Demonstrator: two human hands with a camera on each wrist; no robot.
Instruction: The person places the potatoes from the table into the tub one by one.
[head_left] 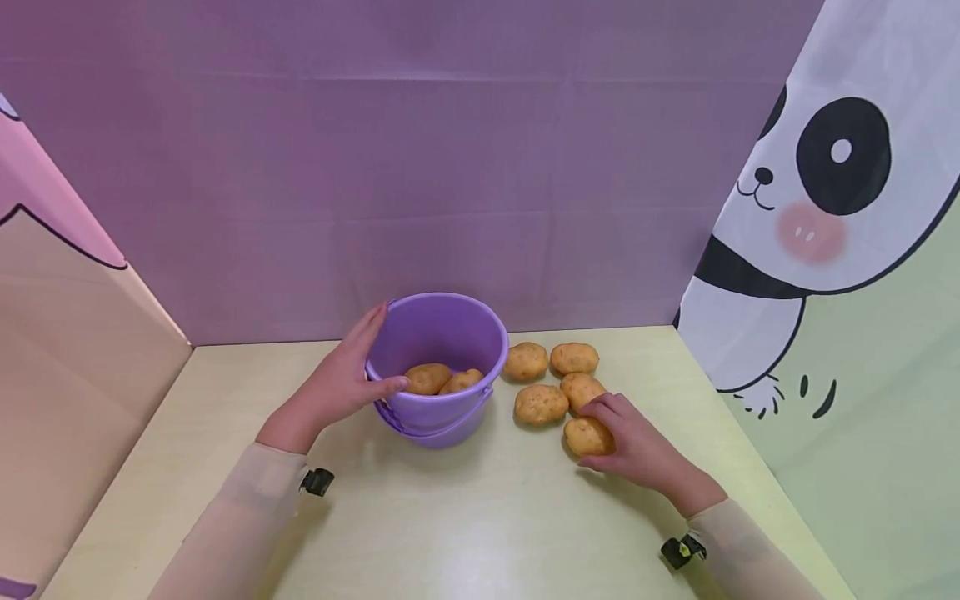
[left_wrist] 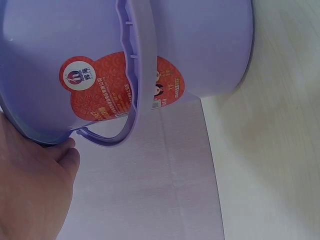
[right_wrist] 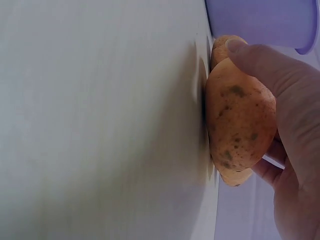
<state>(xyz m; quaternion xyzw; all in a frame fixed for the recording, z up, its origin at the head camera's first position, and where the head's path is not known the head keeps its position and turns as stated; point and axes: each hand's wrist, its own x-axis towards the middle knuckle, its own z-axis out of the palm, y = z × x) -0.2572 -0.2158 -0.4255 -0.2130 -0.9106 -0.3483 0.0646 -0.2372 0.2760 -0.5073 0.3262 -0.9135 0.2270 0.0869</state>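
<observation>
A purple bucket (head_left: 440, 417) stands upright on the table, with potatoes (head_left: 428, 379) lying inside. My left hand (head_left: 347, 382) grips its rim at the left side, thumb at the near edge and fingers toward the back. In the left wrist view, the bucket's handle (left_wrist: 141, 65) hangs across a red label (left_wrist: 102, 95). To the right of the bucket, my right hand (head_left: 637, 442) holds the nearest potato (head_left: 587, 437) between thumb and fingers. The right wrist view shows this potato (right_wrist: 240, 117) low over the tabletop, with dark spots on its skin.
Several more potatoes lie close together between the bucket and my right hand, among them one beside the bucket (head_left: 526, 362), one behind (head_left: 574, 358) and one nearer (head_left: 541, 405). A purple backdrop (head_left: 450, 167) rises behind the table (head_left: 450, 533). A panda print (head_left: 810, 183) covers the right side panel.
</observation>
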